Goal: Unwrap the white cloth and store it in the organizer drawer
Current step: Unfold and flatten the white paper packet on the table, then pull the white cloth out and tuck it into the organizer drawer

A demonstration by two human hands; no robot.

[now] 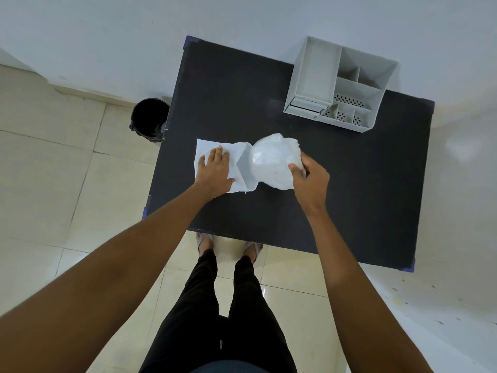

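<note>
A white cloth (243, 168) lies flat on the dark table (269, 219), near its left side. My left hand (215, 168) presses flat on the cloth's left part with fingers spread. My right hand (309, 181) pinches a crumpled translucent plastic wrapper (271, 160), which is lifted off the cloth's right end and partly covers it. The grey organizer (341, 82) stands at the table's far right corner, with its small drawer (306, 107) at the lower front left, slightly pulled out.
A black waste bin (149, 119) stands on the tiled floor beside the table's left edge. A white wall runs behind the table. My legs and feet are at the table's near edge.
</note>
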